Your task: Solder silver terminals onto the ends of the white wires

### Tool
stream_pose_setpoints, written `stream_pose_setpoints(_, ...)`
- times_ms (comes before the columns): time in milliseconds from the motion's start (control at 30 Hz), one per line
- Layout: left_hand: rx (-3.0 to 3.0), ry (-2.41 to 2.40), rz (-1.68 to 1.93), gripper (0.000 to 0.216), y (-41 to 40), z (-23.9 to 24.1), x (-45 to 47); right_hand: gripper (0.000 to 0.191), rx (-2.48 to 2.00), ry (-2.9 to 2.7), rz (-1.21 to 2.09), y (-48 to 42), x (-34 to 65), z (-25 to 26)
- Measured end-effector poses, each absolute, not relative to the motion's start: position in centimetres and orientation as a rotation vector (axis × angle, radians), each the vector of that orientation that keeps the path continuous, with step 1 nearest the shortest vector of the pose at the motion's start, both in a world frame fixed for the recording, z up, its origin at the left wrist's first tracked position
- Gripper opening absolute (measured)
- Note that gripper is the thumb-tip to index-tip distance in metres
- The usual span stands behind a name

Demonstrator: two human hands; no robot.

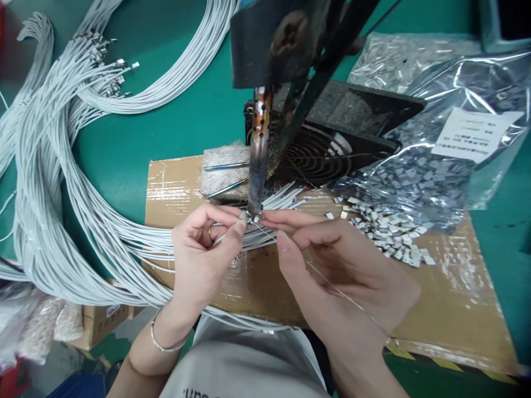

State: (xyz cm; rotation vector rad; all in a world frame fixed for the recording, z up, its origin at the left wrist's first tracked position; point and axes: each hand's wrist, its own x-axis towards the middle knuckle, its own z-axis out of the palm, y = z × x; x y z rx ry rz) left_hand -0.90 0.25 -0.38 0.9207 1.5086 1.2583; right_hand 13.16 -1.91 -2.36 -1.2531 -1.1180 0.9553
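Note:
A soldering iron point(259, 155), mounted on a stand, points down with its tip between my two hands. My left hand point(203, 251) is closed in a pinch just left of the tip, holding the end of a white cable point(218, 240). My right hand point(344, 271) has its thumb and fingers around a thin solder wire point(344, 297), which runs from the tip back across the palm. A small metal connector point(256, 219) sits at the tip, touched by the right fingertips; fingers partly hide it. More white cables point(155, 243) pass beneath and behind the left hand.
Cardboard point(448, 304) covers the work area. To the right lie loose small connectors point(398, 232) and a clear plastic bag point(435, 182) full of them. A black fan point(315, 155) stands behind the iron. Large cable bundles point(41, 166) spread along the left.

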Motion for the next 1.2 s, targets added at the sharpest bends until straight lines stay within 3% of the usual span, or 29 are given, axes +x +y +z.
stream_pose_setpoints(1200, 0.919, 1.526, 1.246, 0.015, 0.12, -0.33, -0.73, 0.023, -1.214, -1.126, 0.915, -1.71, 13.1, -2.47)
